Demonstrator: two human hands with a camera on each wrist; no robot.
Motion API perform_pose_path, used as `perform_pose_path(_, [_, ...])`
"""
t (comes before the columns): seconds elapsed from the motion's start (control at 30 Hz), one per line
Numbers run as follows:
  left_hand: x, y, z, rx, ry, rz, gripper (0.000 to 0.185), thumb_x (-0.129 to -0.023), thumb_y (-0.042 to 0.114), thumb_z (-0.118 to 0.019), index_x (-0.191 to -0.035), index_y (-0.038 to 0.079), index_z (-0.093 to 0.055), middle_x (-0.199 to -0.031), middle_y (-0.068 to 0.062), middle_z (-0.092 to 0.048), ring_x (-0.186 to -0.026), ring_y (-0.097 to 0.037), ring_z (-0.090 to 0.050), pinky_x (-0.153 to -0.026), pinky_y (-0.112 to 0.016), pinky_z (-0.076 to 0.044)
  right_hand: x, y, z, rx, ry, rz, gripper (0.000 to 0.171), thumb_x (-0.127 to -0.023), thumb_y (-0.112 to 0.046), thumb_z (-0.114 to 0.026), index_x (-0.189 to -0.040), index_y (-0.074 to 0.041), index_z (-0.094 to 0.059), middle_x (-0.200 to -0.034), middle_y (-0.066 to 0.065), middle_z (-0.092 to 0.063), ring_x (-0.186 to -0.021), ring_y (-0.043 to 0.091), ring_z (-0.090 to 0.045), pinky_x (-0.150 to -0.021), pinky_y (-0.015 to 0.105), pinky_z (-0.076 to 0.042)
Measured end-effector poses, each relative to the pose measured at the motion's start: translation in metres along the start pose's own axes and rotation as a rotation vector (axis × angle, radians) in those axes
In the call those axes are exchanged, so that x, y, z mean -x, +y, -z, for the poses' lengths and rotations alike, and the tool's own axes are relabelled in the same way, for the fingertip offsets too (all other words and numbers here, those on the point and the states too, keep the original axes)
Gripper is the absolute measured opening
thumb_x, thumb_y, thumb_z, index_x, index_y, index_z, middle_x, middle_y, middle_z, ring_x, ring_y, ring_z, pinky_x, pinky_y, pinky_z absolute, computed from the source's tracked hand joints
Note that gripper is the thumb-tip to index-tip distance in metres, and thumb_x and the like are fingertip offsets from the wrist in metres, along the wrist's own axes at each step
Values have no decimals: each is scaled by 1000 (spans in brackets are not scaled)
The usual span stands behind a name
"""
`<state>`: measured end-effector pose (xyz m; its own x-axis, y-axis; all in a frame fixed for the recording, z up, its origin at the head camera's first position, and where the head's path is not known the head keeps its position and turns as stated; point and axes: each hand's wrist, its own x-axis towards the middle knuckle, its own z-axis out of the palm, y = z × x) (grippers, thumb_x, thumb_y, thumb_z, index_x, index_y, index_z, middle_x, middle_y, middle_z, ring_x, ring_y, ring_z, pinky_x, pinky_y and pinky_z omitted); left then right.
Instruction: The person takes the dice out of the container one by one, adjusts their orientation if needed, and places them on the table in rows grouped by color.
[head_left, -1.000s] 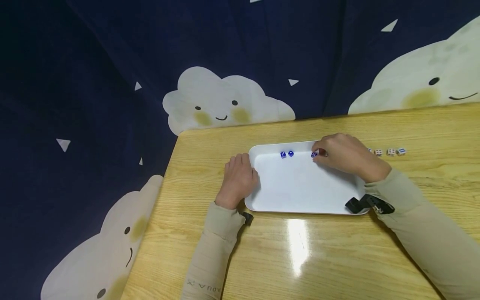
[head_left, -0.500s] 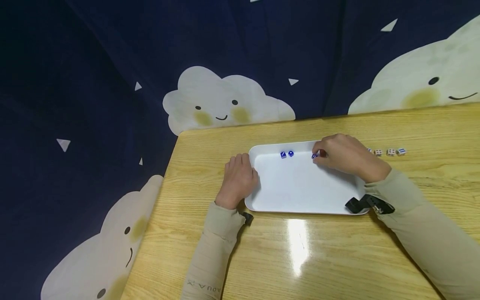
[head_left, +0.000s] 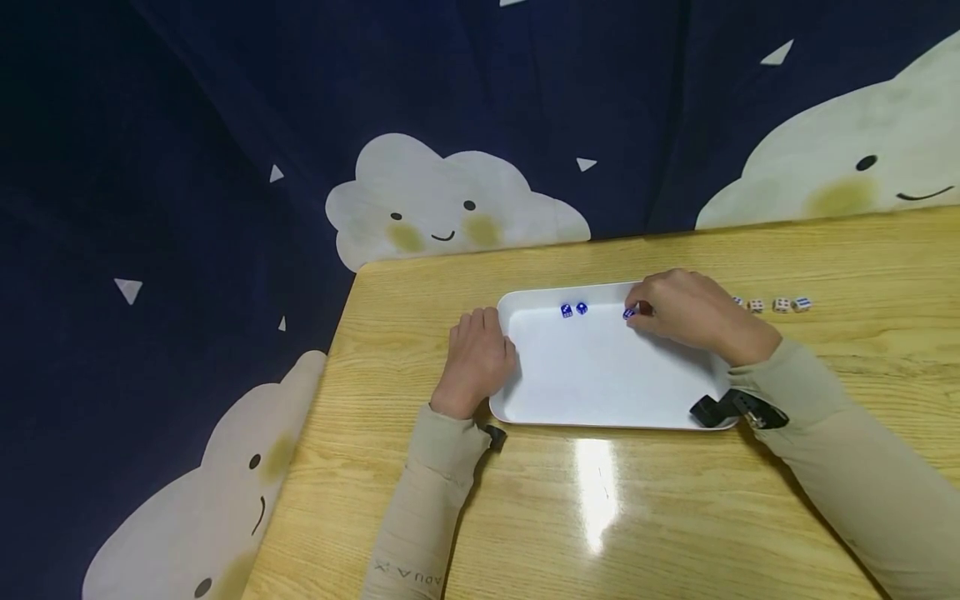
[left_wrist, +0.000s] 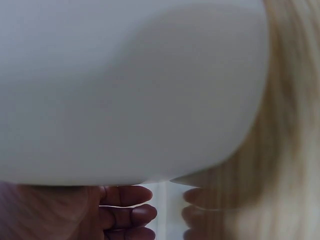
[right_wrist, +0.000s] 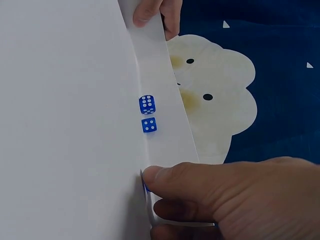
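A shallow white tray (head_left: 592, 375) lies on the wooden table. At its left end my left hand (head_left: 477, 352) grips the rim, thumb inside and fingers around the outside; its fingers (left_wrist: 131, 215) show beyond the tray wall in the left wrist view. By the back wall, my right hand (head_left: 678, 307) pinches a blue die (head_left: 628, 314) low over the tray floor. Most of that die hides behind the thumb in the right wrist view. Farther left along the same wall sit two other blue dice with white dots, one die (right_wrist: 147, 104) beside the other die (right_wrist: 149, 125).
Several white dice (head_left: 782, 305) stand in a row on the table (head_left: 862, 267) to the right of the tray, partly behind the right hand. A dark blue curtain (head_left: 622, 100) with smiling clouds hangs behind the table's back edge.
The pinched blue die has shifted very slightly toward the front and down along with my right fingertips. My left hand and the tray have stayed in place.
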<state>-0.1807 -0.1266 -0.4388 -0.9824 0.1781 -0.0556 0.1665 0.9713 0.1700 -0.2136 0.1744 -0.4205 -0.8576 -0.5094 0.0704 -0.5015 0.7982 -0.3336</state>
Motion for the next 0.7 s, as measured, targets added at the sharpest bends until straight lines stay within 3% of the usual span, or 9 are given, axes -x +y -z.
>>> perform_pose_path(0.7, [-3,0,-2,2,1,-5,29,-101,20,-39,-119,0,-50,-105,-13,-53,-96,-30,-43,-89,-39,-39,0,0,1,16,21,2,10,-86,-17,-81,-95,-12,-79,-79,-1,-70,-70,14,-57,-66,37,-49])
